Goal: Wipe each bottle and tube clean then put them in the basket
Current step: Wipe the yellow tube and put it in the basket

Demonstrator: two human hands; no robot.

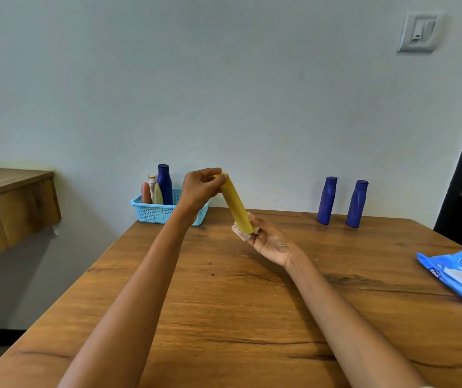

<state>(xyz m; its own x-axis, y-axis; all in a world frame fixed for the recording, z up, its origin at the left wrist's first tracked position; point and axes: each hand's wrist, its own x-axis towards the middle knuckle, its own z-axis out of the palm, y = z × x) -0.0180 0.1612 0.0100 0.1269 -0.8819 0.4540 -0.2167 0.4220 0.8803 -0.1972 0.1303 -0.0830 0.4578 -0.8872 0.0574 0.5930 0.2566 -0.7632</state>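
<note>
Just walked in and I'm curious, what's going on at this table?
A person is wiping a yellow plastic tube: the left hand holds its top, the right hand rubs its lower end with a white wipe. The light blue plastic basket already holds several containers. Two dark blue bottles still wait on the wooden table.

Above the wooden worktop (224, 303) a yellow tube (237, 207) was held tilted — the left hand (200, 189) pinched its upper end, and the right hand (269, 240) cupped its lower end in a crumpled white wipe (240, 233). Behind the left hand, at the wall edge, stood a light-blue basket (157, 212) with a blue bottle (164, 184) and several smaller tubes upright inside. Two more blue bottles (327, 200) (358, 203) stood near each other to the right — a blue wipes pack (459, 278) lay at the right edge.
</note>
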